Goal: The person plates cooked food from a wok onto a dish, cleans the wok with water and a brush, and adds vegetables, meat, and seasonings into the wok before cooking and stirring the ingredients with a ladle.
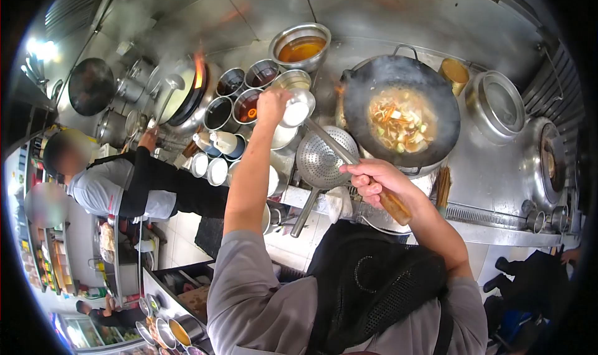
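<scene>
My right hand [377,182] is closed round the wooden handle of a ladle [330,142]. Its metal bowl hangs at upper left above the sauce and seasoning containers, with something white in it. Right beside that bowl is my left hand [272,104], fingers curled in; what they hold, if anything, is hidden. To the right, a steaming black wok [445,109] contains chopped vegetables [398,121] in brownish liquid. A perforated strainer [324,158] lies below the ladle's shaft, between the wok and the containers.
Several sauce pots [219,113] crowd the left. Behind them sits a metal bowl [314,32] of amber liquid. A lidded pot [498,102] stands right of the wok. At far left, a person [112,190] holds a ladle near a flaming wok [196,99].
</scene>
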### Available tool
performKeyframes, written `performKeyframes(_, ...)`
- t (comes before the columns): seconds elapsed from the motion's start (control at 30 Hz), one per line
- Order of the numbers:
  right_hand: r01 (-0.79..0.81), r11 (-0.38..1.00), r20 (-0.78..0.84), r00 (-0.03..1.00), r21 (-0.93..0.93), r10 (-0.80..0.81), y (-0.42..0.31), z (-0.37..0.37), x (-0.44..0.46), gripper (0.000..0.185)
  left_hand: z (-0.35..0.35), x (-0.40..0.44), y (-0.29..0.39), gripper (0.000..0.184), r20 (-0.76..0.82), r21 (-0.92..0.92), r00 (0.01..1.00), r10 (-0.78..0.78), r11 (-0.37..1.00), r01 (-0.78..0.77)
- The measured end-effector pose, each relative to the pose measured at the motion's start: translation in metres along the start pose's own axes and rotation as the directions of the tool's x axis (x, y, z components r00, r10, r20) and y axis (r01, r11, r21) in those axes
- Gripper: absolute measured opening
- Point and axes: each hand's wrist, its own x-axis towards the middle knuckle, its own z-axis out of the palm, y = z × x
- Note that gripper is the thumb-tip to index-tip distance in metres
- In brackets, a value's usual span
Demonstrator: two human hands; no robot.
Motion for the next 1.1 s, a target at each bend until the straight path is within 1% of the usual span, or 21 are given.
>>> performKeyframes(0.03, 0.009, 0.999, 0.002, 1.000, 0.033, -0.009, 0.001, -0.003, 0.000, 0.016, 0.001, -0.004, -0.008, 0.013, -0.141, 0.048, 0.989, 0.045, 0.998, -0.039)
performKeyframes(0.07, 0.021, 0.997, 0.002, 1.000, 0.068, -0.021, 0.001, -0.005, -0.001, 0.032, 0.010, -0.010, -0.032, 0.015, -0.232, 0.025, 0.973, -0.006, 1.000, 0.012)
performKeyframes(0.1, 0.032, 0.997, -0.005, 0.999, 0.071, -0.031, 0.001, -0.007, -0.003, 0.032, 0.003, -0.018, -0.041, 0.019, -0.235, 0.054, 0.971, 0.052, 0.998, -0.041)
performKeyframes(0.13, 0.039, 0.997, -0.014, 0.999, 0.068, -0.038, 0.001, -0.009, -0.006, 0.031, 0.020, -0.029, -0.074, 0.021, -0.159, 0.245, 0.986, -0.056, 0.965, 0.095)
performKeyframes(0.17, 0.042, 0.997, -0.024, 0.999, 0.063, -0.041, 0.002, -0.011, -0.009, 0.030, 0.025, -0.047, -0.079, 0.020, -0.130, 0.296, 0.986, -0.107, 0.945, 0.141)
performKeyframes(0.2, 0.047, 0.997, -0.033, 0.998, 0.064, -0.045, 0.001, -0.013, -0.013, 0.030, 0.041, -0.059, -0.102, 0.019, -0.023, 0.404, 0.982, -0.190, 0.896, 0.183)
performKeyframes(0.23, 0.060, 0.997, -0.049, 0.997, 0.048, -0.058, 0.000, -0.014, -0.018, 0.031, 0.052, -0.071, -0.113, 0.021, 0.031, 0.396, 0.969, -0.243, 0.894, 0.212)
performKeyframes(0.27, 0.073, 0.997, -0.067, 0.995, 0.033, -0.070, 0.000, -0.015, -0.023, 0.031, 0.070, -0.078, -0.134, 0.023, 0.041, 0.338, 0.963, -0.265, 0.911, 0.237)
performKeyframes(0.33, 0.090, 0.996, -0.102, 0.991, 0.028, -0.087, 0.001, -0.019, -0.032, 0.032, 0.087, -0.089, -0.137, 0.026, 0.068, 0.266, 0.956, -0.285, 0.929, 0.258)
performKeyframes(0.4, 0.118, 0.993, -0.148, 0.982, 0.014, -0.115, 0.002, -0.024, -0.042, 0.033, 0.078, -0.092, -0.104, 0.027, 0.118, 0.170, 0.889, -0.443, 0.891, 0.422)
performKeyframes(0.43, 0.123, 0.992, -0.175, 0.978, 0.021, -0.117, 0.003, -0.028, -0.048, 0.033, 0.076, -0.092, -0.096, 0.025, 0.161, 0.174, 0.887, -0.433, 0.897, 0.407)
performKeyframes(0.5, 0.168, 0.986, -0.133, 0.977, 0.002, -0.166, 0.006, -0.037, -0.059, 0.031, 0.104, -0.097, -0.123, 0.024, 0.172, 0.151, 0.929, -0.327, 0.941, 0.303)
performKeyframes(0.53, 0.179, 0.984, -0.151, 0.973, 0.026, -0.173, 0.008, -0.039, -0.064, 0.032, 0.107, -0.097, -0.117, 0.024, 0.190, 0.137, 0.929, -0.318, 0.945, 0.296)
performKeyframes(0.6, 0.193, 0.981, -0.183, 0.965, 0.019, -0.186, 0.009, -0.042, -0.075, 0.034, 0.107, -0.095, -0.107, 0.024, 0.249, 0.290, 0.898, -0.361, 0.913, 0.287)
performKeyframes(0.63, 0.202, 0.979, -0.192, 0.961, 0.007, -0.197, 0.011, -0.042, -0.080, 0.035, 0.109, -0.095, -0.109, 0.024, 0.265, 0.281, 0.896, -0.357, 0.917, 0.283)
performKeyframes(0.7, 0.205, 0.979, -0.235, 0.952, 0.011, -0.197, 0.015, -0.040, -0.090, 0.038, 0.118, -0.097, -0.117, 0.027, 0.177, 0.314, 0.937, -0.301, 0.920, 0.236)
performKeyframes(0.73, 0.209, 0.978, -0.251, 0.947, 0.013, -0.199, 0.017, -0.042, -0.093, 0.038, 0.118, -0.099, -0.118, 0.027, 0.144, 0.243, 0.954, -0.264, 0.944, 0.224)
performKeyframes(0.77, 0.213, 0.977, -0.264, 0.943, 0.013, -0.202, 0.019, -0.044, -0.095, 0.039, 0.117, -0.100, -0.117, 0.027, 0.153, 0.242, 0.950, -0.271, 0.943, 0.230)
performKeyframes(0.87, 0.189, 0.982, -0.294, 0.938, 0.002, -0.180, 0.021, -0.045, -0.103, 0.039, 0.113, -0.099, -0.109, 0.024, 0.121, 0.143, 0.944, -0.308, 0.946, 0.290)
performKeyframes(1.0, 0.180, 0.983, -0.358, 0.917, -0.017, -0.174, 0.023, -0.040, -0.106, 0.040, 0.112, -0.101, -0.101, 0.022, 0.114, 0.149, 0.923, -0.367, 0.925, 0.349)
performKeyframes(1.1, 0.181, 0.983, -0.372, 0.912, -0.017, -0.174, 0.025, -0.041, -0.105, 0.039, 0.118, -0.099, -0.111, 0.021, 0.078, 0.216, 0.906, -0.415, 0.895, 0.391)
